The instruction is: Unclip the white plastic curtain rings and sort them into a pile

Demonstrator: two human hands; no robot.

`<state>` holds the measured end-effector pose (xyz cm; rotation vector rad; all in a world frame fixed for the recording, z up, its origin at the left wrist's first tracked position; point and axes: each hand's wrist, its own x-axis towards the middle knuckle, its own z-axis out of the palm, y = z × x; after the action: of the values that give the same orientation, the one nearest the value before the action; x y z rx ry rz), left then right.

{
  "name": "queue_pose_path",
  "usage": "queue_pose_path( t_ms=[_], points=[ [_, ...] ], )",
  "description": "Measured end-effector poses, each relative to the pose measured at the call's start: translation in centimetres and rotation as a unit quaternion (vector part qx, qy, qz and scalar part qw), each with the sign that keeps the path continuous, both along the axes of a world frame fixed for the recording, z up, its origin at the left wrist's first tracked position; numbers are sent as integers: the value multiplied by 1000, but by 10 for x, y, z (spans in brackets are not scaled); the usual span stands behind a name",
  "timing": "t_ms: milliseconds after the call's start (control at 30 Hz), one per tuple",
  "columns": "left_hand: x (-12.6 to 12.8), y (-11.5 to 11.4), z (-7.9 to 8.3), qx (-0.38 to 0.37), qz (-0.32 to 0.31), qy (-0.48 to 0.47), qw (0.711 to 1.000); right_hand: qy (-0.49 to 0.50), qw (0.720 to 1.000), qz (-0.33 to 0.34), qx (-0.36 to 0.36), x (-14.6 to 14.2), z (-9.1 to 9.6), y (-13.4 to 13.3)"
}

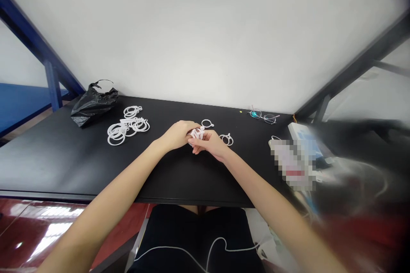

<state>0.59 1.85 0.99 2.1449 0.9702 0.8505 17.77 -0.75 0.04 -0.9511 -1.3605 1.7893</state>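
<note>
Both my hands meet over the middle of the black table (64,158). My left hand (177,134) and my right hand (209,143) are closed together on a small white plastic ring piece (197,133), fingertips pinching it between them. One loose white ring (207,124) lies just beyond my hands. Another white ring (226,139) lies right beside my right hand. A pile of several white rings (126,127) lies to the left.
A crumpled black plastic bag (93,104) sits at the back left. Glasses (264,115) lie by the wall at the back right. A blurred box and other items (296,158) crowd the right side. A white cable (205,251) crosses my lap.
</note>
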Motion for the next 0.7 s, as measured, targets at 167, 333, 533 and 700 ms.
queue_pose_path(
  t_ms=[167,333,533,700],
  points=[
    [-6,6,-3,13,9,-1,1000,84,993,84,-22,5,6,1],
    [-5,7,-8,-28,-12,-37,999,103,987,114,-48,8,5,3],
    [1,-1,-3,61,-34,0,998,90,989,102,-64,9,0,7],
    [-2,2,-6,45,-39,23,998,66,988,136,-21,9,4,5]
  ],
)
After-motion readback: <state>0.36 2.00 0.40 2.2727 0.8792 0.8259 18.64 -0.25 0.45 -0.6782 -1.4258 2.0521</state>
